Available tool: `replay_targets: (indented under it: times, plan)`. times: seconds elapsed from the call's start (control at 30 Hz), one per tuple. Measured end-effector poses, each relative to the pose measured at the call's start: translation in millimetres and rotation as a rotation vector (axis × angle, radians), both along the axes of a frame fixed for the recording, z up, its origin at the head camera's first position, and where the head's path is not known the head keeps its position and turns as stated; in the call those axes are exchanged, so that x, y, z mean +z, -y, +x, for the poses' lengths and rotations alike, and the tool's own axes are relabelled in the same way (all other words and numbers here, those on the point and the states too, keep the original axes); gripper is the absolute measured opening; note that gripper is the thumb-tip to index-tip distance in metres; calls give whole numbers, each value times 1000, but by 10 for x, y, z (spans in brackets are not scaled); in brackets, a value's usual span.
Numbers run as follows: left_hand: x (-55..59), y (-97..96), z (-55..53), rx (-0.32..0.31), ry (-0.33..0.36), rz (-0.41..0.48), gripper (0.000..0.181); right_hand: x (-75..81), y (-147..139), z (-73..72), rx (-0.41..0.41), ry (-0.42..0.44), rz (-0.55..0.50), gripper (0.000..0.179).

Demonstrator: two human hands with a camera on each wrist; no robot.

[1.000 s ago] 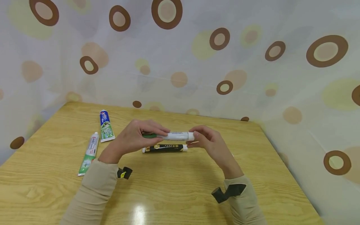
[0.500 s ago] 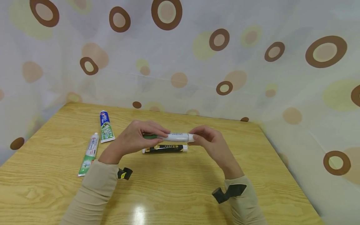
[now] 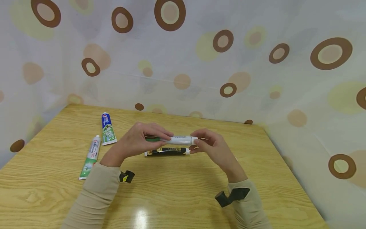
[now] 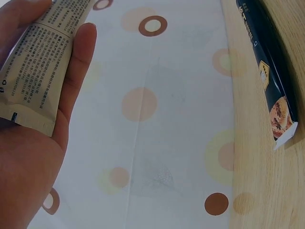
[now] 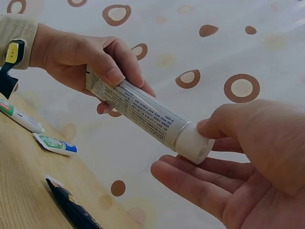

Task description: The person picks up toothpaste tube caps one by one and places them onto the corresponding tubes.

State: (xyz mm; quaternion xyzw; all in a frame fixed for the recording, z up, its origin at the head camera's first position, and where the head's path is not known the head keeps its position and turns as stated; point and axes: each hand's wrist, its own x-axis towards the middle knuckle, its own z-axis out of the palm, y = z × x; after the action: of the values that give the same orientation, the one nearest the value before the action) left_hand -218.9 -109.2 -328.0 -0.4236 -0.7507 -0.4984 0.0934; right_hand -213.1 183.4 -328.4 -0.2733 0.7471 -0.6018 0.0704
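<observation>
White tube (image 5: 147,112) held in left grip (image 3: 134,140), cap (image 5: 191,143) pinched by right grip (image 3: 215,147) (black tube (image 3: 168,151) lying nearby)

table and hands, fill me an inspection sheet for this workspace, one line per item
Surface: wood-grain table, bright reflection toward the near side.
Job's things: white tube held above the table; white cap on its end.
Clutter: black tube lying just below the held one in the head view; blue-and-green tube and white-and-green tube toward the left.
Hands: left hand grips the white tube by its flat-end half; right hand holds the cap between thumb and fingers.
Cables: nothing seen.
Surroundings: white sheeting with brown rings; black device at each cuff.
</observation>
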Motion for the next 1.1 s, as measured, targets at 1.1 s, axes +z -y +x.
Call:
replay_targets:
  times: [1.1]
  plan:
    - [-37,1,-20,-2,40,-17,19,33,-10,5,-37,-17,134,31]
